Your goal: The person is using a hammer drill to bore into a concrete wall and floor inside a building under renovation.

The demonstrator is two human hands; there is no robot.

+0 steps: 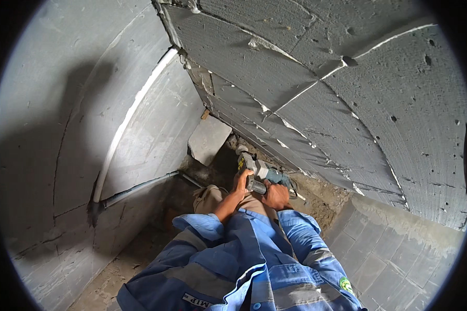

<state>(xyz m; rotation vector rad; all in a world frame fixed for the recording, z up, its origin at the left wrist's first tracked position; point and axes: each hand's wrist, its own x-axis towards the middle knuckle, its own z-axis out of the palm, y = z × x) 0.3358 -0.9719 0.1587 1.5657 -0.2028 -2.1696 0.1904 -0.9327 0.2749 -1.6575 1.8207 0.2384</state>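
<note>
Both hands, left hand (240, 182) and right hand (276, 196), clamp the grey-and-teal handheld power drill (257, 170), low against the grey block wall (316, 103); if it binds, it could wrench loose there.

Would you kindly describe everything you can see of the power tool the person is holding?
The power tool is a handheld rotary-hammer-like machine with a grey metal front, a yellow patch near the nose and a teal rear body. It lies tilted, nose towards the base of the grey block wall, low in the corner. The left hand grips its side handle; the right hand wraps the rear grip. A cable trails from its back. Its tip is hidden.
</note>
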